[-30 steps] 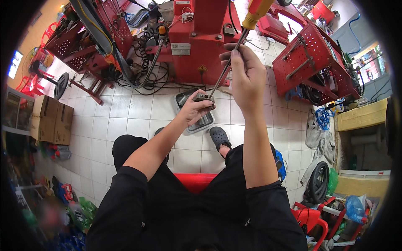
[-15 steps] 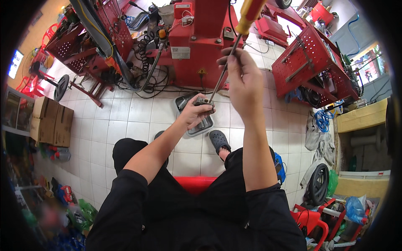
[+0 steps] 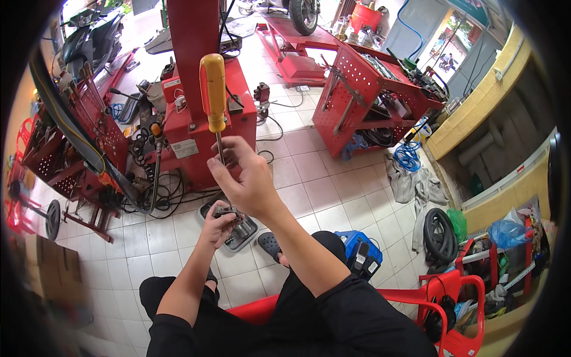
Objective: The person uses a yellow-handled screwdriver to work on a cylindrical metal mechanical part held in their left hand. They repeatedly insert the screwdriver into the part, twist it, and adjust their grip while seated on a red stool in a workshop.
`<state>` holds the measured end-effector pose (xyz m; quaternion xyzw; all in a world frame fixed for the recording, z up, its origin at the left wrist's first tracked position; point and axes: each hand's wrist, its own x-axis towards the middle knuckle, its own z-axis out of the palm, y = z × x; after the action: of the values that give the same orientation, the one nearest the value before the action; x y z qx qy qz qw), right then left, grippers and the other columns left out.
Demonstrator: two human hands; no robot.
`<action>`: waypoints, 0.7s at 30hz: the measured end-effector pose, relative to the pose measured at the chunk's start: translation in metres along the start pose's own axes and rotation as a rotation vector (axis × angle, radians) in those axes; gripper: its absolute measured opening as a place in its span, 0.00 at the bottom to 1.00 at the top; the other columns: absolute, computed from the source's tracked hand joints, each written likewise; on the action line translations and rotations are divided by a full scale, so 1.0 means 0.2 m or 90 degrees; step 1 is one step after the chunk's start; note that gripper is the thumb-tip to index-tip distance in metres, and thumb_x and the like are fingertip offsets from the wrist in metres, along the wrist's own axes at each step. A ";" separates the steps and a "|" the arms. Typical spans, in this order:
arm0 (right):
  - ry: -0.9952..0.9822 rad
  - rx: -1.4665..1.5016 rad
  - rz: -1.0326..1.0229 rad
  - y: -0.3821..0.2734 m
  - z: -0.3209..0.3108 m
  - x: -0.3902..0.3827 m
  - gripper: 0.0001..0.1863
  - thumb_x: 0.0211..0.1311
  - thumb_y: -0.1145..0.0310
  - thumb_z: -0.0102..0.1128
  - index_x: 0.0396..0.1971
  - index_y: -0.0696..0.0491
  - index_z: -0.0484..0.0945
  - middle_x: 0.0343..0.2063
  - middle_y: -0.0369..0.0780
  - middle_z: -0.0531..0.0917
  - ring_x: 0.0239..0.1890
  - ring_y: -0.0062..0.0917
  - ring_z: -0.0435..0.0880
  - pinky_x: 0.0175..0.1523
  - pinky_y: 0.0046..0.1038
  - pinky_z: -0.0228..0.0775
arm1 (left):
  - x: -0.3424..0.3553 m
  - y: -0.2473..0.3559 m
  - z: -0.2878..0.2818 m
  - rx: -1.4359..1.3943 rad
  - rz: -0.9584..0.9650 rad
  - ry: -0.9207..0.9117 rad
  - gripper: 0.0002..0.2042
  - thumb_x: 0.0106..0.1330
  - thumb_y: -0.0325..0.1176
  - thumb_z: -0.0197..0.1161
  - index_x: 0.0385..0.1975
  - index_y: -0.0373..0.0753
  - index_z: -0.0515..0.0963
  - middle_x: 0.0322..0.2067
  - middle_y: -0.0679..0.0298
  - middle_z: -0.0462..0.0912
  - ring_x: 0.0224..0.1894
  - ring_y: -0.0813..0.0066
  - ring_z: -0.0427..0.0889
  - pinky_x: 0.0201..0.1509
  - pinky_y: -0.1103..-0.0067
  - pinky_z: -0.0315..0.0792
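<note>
Nearest to us, at the lower edge, we saw the black trousers (image 3: 267, 333) of the person, who sat on a red seat (image 3: 254, 309). Above the knees, we found the left hand (image 3: 219, 229) pinching a small dark metal part (image 3: 225, 210) between the thumb and the fingers. We saw this part in front of the body, over a grey tray (image 3: 248, 240) which lay on the floor. The right hand (image 3: 247, 178) was higher, with its fingers curled about the shaft of a screwdriver (image 3: 215, 98); we could not tell whether they pressed the shaft firmly. We noticed the yellow and red handle standing above this hand, while the shaft went down to the metal part; its tip was too small for us to see exactly. On the floor we saw a dark clog (image 3: 269, 245) near the tray. Farther, we observed a red machine (image 3: 241, 122), and to its right a red perforated cart (image 3: 342, 128). Behind them we saw a wheel (image 3: 295, 16).
</note>
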<state>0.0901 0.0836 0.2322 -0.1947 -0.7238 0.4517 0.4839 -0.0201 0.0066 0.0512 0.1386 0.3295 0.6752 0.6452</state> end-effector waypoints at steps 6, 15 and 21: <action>0.058 0.219 -0.034 -0.08 0.00 0.02 0.25 0.59 0.66 0.61 0.52 0.58 0.62 0.28 0.37 0.79 0.25 0.15 0.76 0.31 0.19 0.67 | -0.02 -0.05 -0.03 0.046 -0.049 -0.010 0.14 0.52 0.16 0.63 0.35 0.39 0.68 0.35 0.55 0.79 0.40 0.62 0.81 0.49 0.71 0.76; -0.056 0.328 0.047 -0.14 -0.12 0.03 0.21 0.58 0.67 0.61 0.48 0.57 0.67 0.33 0.34 0.75 0.34 0.11 0.71 0.37 0.14 0.63 | 0.01 -0.15 -0.13 0.045 -0.098 -0.073 0.16 0.50 0.14 0.65 0.35 0.38 0.69 0.36 0.53 0.79 0.42 0.62 0.81 0.50 0.71 0.76; -0.117 0.382 -0.042 -0.17 -0.14 0.02 0.17 0.56 0.70 0.56 0.44 0.58 0.66 0.31 0.36 0.74 0.31 0.14 0.71 0.34 0.15 0.64 | 0.00 -0.18 -0.11 0.025 -0.108 -0.123 0.16 0.49 0.15 0.66 0.35 0.38 0.70 0.37 0.55 0.78 0.42 0.61 0.80 0.52 0.68 0.74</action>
<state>0.1189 0.0824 0.2661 0.0216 -0.6048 0.6449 0.4666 -0.0049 -0.0015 0.0120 0.1875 0.2894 0.5949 0.7261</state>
